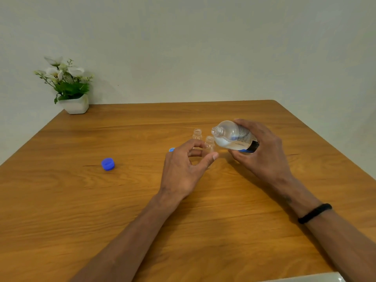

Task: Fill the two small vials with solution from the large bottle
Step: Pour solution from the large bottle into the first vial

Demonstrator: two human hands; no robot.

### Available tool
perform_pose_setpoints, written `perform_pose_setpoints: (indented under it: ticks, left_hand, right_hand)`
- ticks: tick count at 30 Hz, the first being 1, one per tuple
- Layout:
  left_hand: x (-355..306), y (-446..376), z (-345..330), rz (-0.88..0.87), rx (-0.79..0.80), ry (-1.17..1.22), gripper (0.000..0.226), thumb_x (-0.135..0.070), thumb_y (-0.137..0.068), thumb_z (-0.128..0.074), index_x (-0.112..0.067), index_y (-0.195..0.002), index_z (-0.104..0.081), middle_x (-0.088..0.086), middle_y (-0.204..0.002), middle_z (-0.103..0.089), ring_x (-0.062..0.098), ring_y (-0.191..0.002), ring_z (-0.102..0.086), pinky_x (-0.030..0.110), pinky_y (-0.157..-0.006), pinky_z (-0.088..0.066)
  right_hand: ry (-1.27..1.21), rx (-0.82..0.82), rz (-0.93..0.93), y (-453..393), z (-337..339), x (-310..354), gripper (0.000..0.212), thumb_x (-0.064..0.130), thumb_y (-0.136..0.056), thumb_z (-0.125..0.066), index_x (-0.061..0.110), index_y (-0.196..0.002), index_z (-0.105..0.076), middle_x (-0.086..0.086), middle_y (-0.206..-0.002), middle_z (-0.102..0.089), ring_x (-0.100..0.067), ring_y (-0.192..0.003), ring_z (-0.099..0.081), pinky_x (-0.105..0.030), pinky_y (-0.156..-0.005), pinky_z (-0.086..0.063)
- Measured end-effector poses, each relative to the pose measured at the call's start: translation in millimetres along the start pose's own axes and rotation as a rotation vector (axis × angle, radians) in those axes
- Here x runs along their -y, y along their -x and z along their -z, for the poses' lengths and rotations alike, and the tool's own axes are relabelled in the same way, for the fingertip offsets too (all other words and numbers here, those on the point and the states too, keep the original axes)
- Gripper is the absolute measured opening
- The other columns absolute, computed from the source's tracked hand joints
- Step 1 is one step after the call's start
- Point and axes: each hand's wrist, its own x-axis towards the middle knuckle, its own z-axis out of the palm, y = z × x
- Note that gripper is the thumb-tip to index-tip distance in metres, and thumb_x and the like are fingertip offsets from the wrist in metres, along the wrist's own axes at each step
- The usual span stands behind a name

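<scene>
Two small clear vials stand uncapped on the wooden table (142, 200). The nearer vial (209, 143) sits between the thumb and fingers of my left hand (184, 169), which curls around its lower part. The farther vial (197, 134) stands free just behind it. My right hand (264, 153) grips the large clear bottle (232, 136), tilted on its side with its open neck pointing left, close above the nearer vial's mouth. Clear liquid lies along the bottle's lower side. No stream is visible.
A blue cap (108, 164) lies on the table to the left. Part of another blue cap (172, 149) peeks out behind my left hand. A white pot with flowers (75, 104) stands at the far left corner. A wall runs behind the table.
</scene>
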Motion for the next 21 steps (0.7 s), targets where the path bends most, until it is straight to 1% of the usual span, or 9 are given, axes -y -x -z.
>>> perform_pose_setpoints:
  ticks: [4, 7, 11, 15, 21]
  left_hand:
    - [2.5, -1.0, 0.1, -0.002, 0.001, -0.036, 0.032, -0.046, -0.085, -0.081, -0.032, -0.111, -0.069, -0.010, -0.097, -0.079, -0.009, -0.049, -0.063, 0.012, -0.045, -0.045]
    - [4.3, -1.5, -0.1, 0.004, 0.000, -0.041, 0.033, -0.047, -0.084, -0.081, -0.031, -0.111, -0.070, -0.010, -0.097, -0.079, -0.009, -0.050, -0.062, 0.012, -0.047, -0.045]
    - [5.4, -1.4, -0.2, 0.005, 0.002, -0.051, 0.031, -0.047, -0.084, -0.081, -0.031, -0.109, -0.071, -0.011, -0.095, -0.079, -0.010, -0.050, -0.062, 0.010, -0.049, -0.044]
    - [6.5, -1.7, 0.2, 0.002, 0.003, -0.082, 0.033, -0.051, -0.084, -0.080, -0.031, -0.109, -0.071, -0.013, -0.098, -0.078, -0.012, -0.051, -0.061, 0.010, -0.049, -0.044]
    - [6.1, -1.4, 0.5, 0.011, 0.021, -0.091, 0.032, -0.049, -0.084, -0.080, -0.032, -0.108, -0.069, -0.012, -0.100, -0.077, -0.013, -0.051, -0.060, 0.009, -0.047, -0.044]
  right_hand:
    - [0.005, -0.003, 0.012, 0.1, -0.1, -0.3, 0.076, 0.014, -0.077, -0.093, 0.018, -0.145, -0.059, -0.004, -0.138, -0.065, -0.019, -0.123, -0.061, -0.017, -0.098, -0.045]
    - [0.003, 0.001, 0.009, 0.2, -0.6, 0.2, 0.076, 0.013, -0.077, -0.093, 0.018, -0.145, -0.059, -0.004, -0.138, -0.065, -0.019, -0.123, -0.061, -0.016, -0.099, -0.045]
    - [0.016, 0.002, 0.020, 0.3, -0.2, 0.9, 0.077, 0.012, -0.076, -0.093, 0.018, -0.146, -0.059, -0.004, -0.140, -0.065, -0.021, -0.126, -0.060, -0.030, -0.102, -0.051]
    - [0.017, -0.013, 0.035, 0.6, 0.2, 1.5, 0.077, 0.010, -0.076, -0.092, 0.017, -0.145, -0.060, -0.005, -0.139, -0.065, -0.021, -0.126, -0.060, -0.032, -0.103, -0.052]
    - [0.019, -0.010, 0.045, 1.4, -0.5, 0.4, 0.078, 0.009, -0.076, -0.092, 0.017, -0.146, -0.060, -0.004, -0.140, -0.064, -0.021, -0.127, -0.060, -0.040, -0.104, -0.056]
